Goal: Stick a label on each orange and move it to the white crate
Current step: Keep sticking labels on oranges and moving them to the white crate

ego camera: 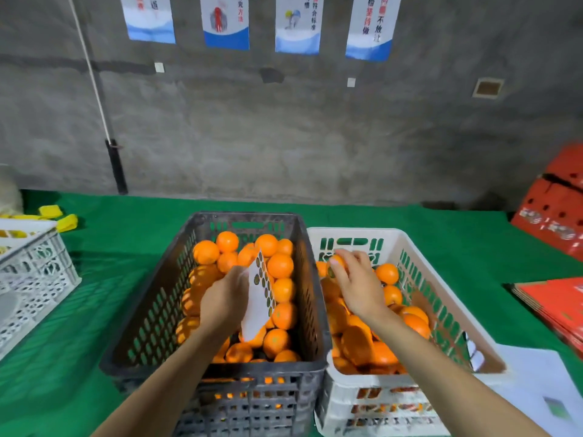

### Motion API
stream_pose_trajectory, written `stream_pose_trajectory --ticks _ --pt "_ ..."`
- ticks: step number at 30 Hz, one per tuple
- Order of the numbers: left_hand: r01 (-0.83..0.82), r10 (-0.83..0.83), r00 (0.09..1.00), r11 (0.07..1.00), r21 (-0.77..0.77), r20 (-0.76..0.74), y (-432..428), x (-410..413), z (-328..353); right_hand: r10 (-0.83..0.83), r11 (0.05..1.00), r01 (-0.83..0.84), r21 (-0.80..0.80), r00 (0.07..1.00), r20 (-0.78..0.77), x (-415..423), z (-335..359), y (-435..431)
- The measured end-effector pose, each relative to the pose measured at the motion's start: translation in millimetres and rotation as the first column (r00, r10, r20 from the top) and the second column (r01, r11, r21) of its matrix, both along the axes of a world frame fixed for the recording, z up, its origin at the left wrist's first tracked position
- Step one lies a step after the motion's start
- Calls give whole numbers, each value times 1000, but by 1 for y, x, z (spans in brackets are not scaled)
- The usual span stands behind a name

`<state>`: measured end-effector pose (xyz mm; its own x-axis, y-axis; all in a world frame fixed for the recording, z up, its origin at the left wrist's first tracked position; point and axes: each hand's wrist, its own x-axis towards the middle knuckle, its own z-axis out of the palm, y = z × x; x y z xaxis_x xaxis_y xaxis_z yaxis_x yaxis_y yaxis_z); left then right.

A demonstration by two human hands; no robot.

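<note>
Fingers (358,258) of the right hand (358,288) curl over a single orange (336,262), gripping it from above at the far left corner of the white crate (350,232), right of centre in the frame. Whether this fruit touches the pile below it cannot be told. More oranges (387,273) fill that crate, heaped highest toward the near end.

At centre frame the left hand (225,299) hovers over the dark crate (246,216), back of the hand upward, pinching a white label sheet (257,305) by its left edge. The sheet stands tilted, with rows of small round stickers along its right side. Beneath it the dark crate holds many loose oranges (280,265). The two crates stand side by side, walls touching, on a green cloth (126,241).

At the left edge sits another pale crate (34,272), well apart from the dark one, with yellow pieces (66,223) just behind it. Red cartons (555,212) lean at the right edge, and flat red cartons (555,299) lie stacked below them. A white paper (542,373) lies at lower right, beside the white crate. Four posters (225,25) hang along the top on a grey wall (284,137).
</note>
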<state>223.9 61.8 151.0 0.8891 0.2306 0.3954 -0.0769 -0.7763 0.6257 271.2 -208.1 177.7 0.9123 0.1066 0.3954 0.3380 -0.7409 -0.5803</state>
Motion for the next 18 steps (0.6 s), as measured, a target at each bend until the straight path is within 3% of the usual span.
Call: stream_pose_trajectory --ticks 4,7,11,14,16,18 --pt "-38 42 999 993 111 -33 10 1 -7 -121 962 89 -259 986 -112 -5 -57 -35" --pt "-47 51 998 995 88 -47 18 -1 -6 -205 942 125 -310 949 -239 -1 -72 -36" --pt "-9 7 998 999 -38 -69 13 2 -3 -289 829 234 -509 957 -32 3 -78 -30" --pt "33 -39 998 992 -126 -48 12 4 -4 -238 921 232 -313 971 18 -2 -68 -29" --pt "93 -98 995 985 -148 -27 13 2 -6 -197 970 217 -110 965 173 -3 -51 -18" --pt "124 -131 991 977 -173 -31 17 1 -9 -145 988 153 -12 954 261 -5 -25 6"
